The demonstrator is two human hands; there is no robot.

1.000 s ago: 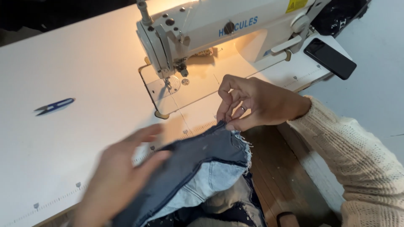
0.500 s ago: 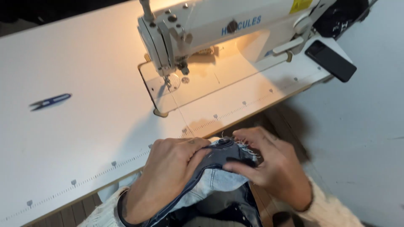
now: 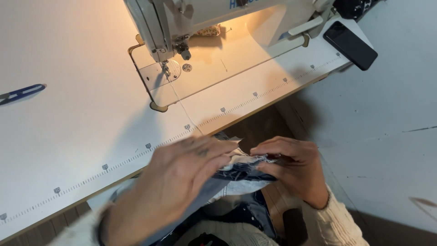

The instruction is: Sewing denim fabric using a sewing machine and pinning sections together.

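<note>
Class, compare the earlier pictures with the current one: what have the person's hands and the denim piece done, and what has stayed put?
The right hand came down off the table edge to the denim piece, and the left hand closed in, so both now pinch its frayed edge together below the table. The denim is more bunched. The sewing machine, blue thread snips and black phone kept their places on the table.

We have open white table (image 3: 68, 136) to the left, with only the blue snips (image 3: 20, 92) far off. Ahead, the sewing machine (image 3: 182, 18) blocks the way; the thread (image 3: 184, 107) crosses the table, and a black phone (image 3: 350, 44) lies on the right corner.
</note>
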